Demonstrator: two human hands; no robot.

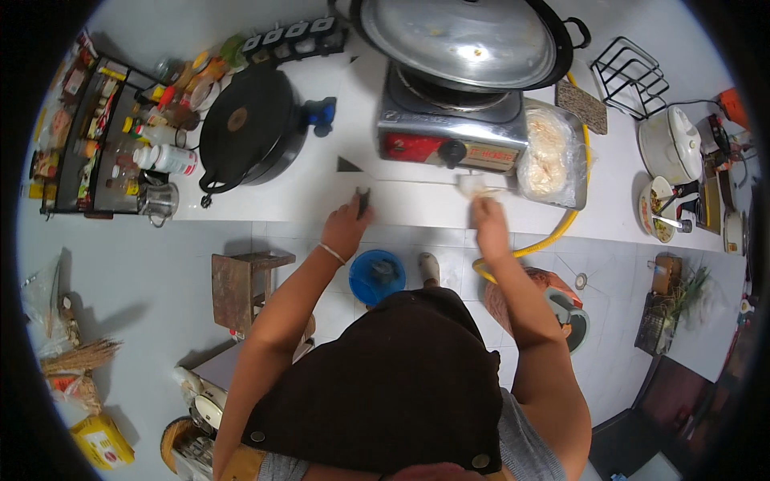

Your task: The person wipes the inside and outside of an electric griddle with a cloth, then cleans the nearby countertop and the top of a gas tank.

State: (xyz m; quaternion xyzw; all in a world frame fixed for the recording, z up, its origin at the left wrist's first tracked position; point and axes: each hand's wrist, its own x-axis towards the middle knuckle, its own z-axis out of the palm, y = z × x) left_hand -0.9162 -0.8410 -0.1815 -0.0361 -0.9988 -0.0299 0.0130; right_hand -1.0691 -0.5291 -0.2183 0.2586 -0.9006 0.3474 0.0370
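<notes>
At the counter's front edge, my left hand (345, 230) is closed on a small dark object (363, 204), too small to name. To the right, below the gas stove (449, 132), my right hand (489, 223) pinches a small whitish piece (473, 186). Motion blurs that piece, so its kind does not show. The white counter (413, 204) lies between both hands. On the stove sits a large wok with a metal lid (469, 36). A metal tray (579, 172) beside the stove bears a plastic bag of pale food (545, 156).
A black lidded pan (249, 128) stands at the left, near bottles and a spice rack (80, 152). A yellow hose (553, 236) hangs over the counter edge. To the right are a white pot (670, 144) and a bowl (656, 212). A blue bucket (377, 276) and wooden stool (237, 289) stand below.
</notes>
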